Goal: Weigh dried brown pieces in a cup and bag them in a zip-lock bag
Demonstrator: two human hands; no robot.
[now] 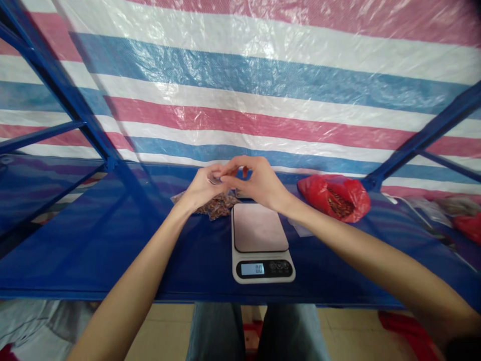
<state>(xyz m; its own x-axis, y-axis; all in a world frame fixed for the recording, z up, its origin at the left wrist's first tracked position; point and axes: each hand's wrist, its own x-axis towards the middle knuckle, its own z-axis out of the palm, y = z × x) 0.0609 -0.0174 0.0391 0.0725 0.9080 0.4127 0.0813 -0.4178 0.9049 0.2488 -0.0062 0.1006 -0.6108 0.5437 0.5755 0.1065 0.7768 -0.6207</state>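
My left hand (pixel 205 188) and my right hand (pixel 259 180) meet above the back of the blue shelf. Between the left fingers and palm a small shiny, see-through thing (pixel 214 179) shows; its kind is hard to tell. The right thumb and fingers close in a pinch at the left hand, and whatever they grip is hidden. Below the left hand lies a clear bag of brown dried pieces (pixel 216 208). In front of both hands sits a white kitchen scale (pixel 260 228), its display reading 0.0 and its plate bare.
On the right an open red plastic bag (pixel 334 198) holds reddish-brown dried bits. A white paper-like piece (pixel 300 228) lies under the right forearm. Blue metal posts (pixel 56 90) frame the shelf (pixel 86 240), with a striped tarp (pixel 240 65) behind it.
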